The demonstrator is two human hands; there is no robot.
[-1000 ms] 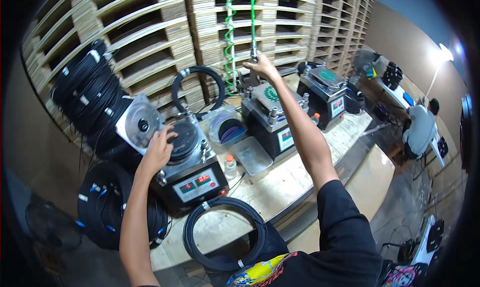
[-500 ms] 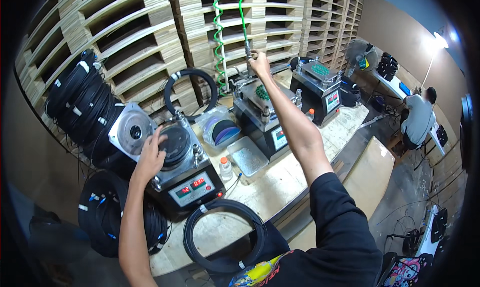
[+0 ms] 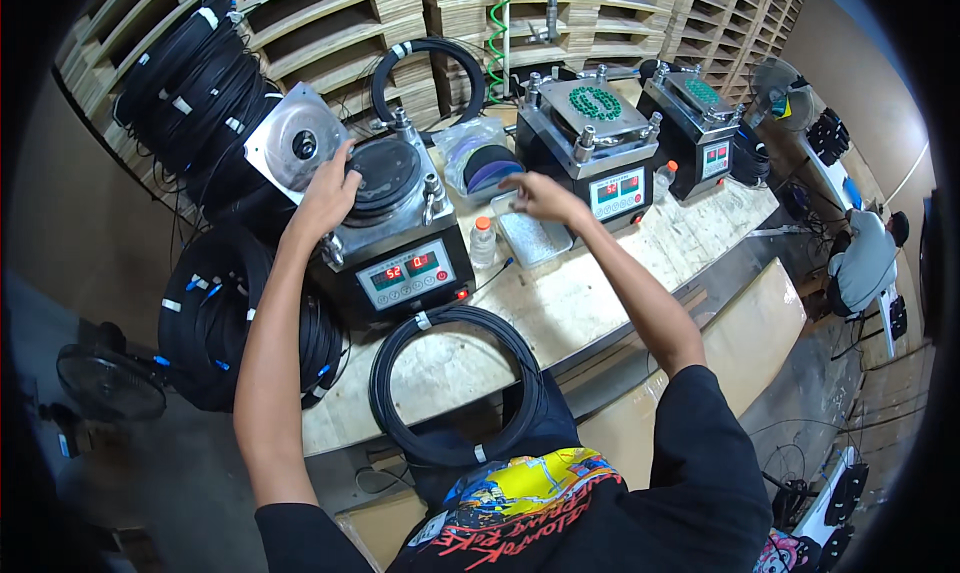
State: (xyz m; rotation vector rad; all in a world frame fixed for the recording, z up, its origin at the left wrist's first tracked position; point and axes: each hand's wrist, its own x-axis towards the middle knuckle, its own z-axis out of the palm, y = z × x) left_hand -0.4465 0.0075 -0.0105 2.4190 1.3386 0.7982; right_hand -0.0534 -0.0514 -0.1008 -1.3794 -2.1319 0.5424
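My left hand (image 3: 328, 195) is at the left polishing machine (image 3: 400, 263), index finger stretched out at the edge of its round black disc (image 3: 383, 171). Nothing shows in that hand. A square metal plate (image 3: 268, 153) with a round hub leans beside it, against black cable coils. My right hand (image 3: 545, 199) is over a metal tray (image 3: 535, 238), fingers loosely bent and apart, holding nothing that I can see. Near it lie round coloured sheets (image 3: 490, 170) in a clear bag. An air gun (image 3: 548, 18) hangs at the back, out of my hands.
Two more machines (image 3: 590, 133) (image 3: 703, 98) carry plates with green fittings. A clear bottle with an orange cap (image 3: 483, 241) stands by the tray. A black cable coil (image 3: 378, 373) overhangs the front edge. Stacked cable coils (image 3: 195, 103) crowd the left. A person (image 3: 865, 258) sits far right.
My right hand has let go of the air gun and come down toward the tray. My left hand stays by the black disc. The whole view has shifted.
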